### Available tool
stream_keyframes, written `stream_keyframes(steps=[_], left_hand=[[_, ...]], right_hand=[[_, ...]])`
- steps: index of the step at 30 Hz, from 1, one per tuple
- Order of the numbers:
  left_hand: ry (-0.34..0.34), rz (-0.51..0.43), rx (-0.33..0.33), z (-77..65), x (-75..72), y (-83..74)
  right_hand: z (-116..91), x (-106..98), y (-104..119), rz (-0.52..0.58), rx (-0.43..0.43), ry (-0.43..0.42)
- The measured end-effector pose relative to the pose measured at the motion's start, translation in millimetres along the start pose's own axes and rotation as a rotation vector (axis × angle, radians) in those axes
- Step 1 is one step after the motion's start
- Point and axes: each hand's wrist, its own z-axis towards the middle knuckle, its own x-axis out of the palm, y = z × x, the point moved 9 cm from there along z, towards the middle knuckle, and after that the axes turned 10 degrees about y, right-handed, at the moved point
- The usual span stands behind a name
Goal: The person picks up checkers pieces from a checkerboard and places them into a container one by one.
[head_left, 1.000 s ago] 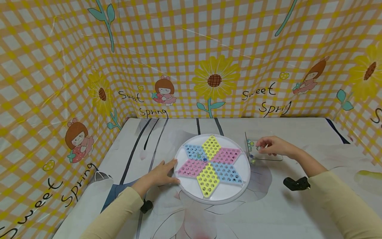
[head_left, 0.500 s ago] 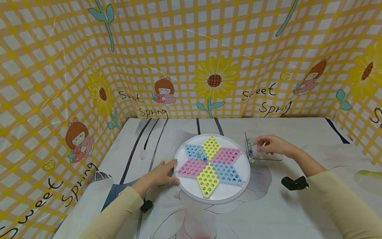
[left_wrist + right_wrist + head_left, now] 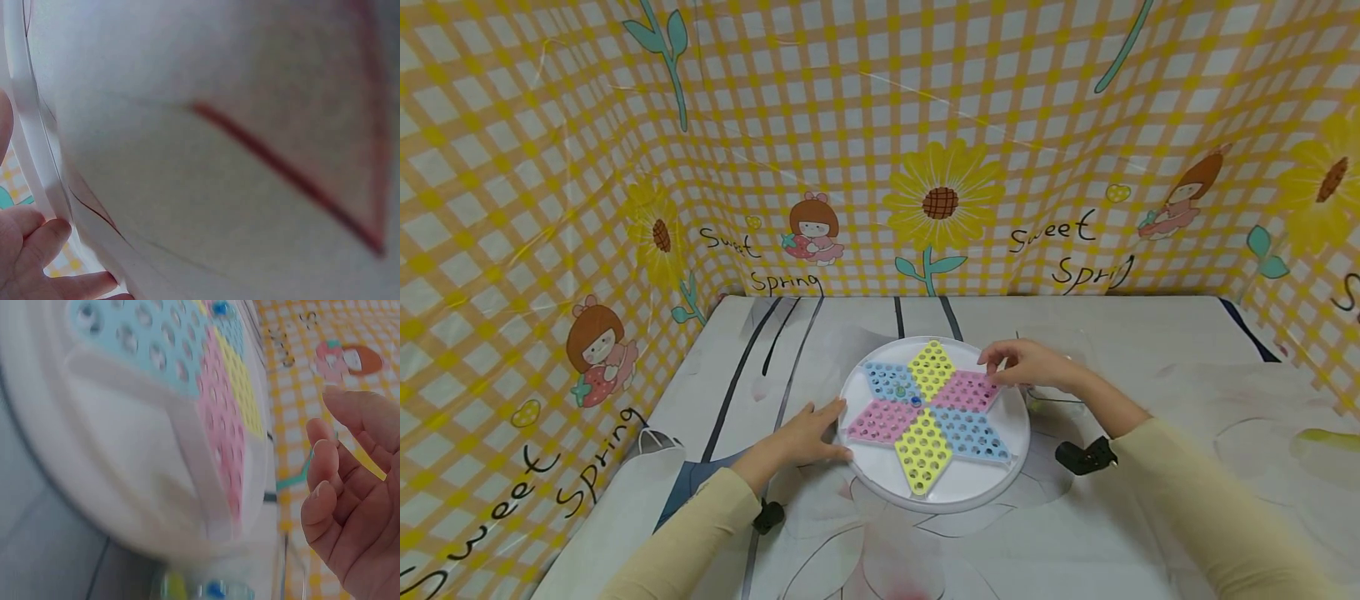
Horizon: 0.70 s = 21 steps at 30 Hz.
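A round white Chinese checkers board (image 3: 977, 483) lies on the table, with a raised star of yellow, pink and blue sections full of holes. A blue marble (image 3: 915, 402) sits near the star's centre and a greenish marble (image 3: 900, 391) in the far-left blue section. My left hand (image 3: 805, 439) rests at the board's left rim, fingers spread. Over the far-right pink section, my right hand (image 3: 1036, 364) is bent in a pinch; its fingers mostly hide a small marble, of which a greenish glint shows in the right wrist view.
Right of the board stands a clear box (image 3: 1063, 398), partly behind my right hand; several marbles (image 3: 215, 589) lie in it. A checked yellow cloth (image 3: 865, 117) hangs behind the table. At the left are a whitish folded item (image 3: 657, 443) and a dark blue patch (image 3: 696, 482).
My right hand has moved left from the clear box of marbles to over the board's right edge. My left hand and the board have stayed where they were.
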Motion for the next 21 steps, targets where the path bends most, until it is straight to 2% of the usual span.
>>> stream_keyframes(steps=[9,14,21], left_hand=[[0.003,0.001,0.001,0.0,0.1,0.0],[-0.003,0.0,-0.002,-1.0,-0.1,0.7],[-0.02,0.002,0.001,-1.6,-1.4,0.2]], right_hand=[[34.8,29.1,20.4,0.012,-0.051,0.071],[46.7,40.7,24.8,0.01,-0.061,0.083],[60.0,56.9,32.5,0.019,-0.126,0.117]])
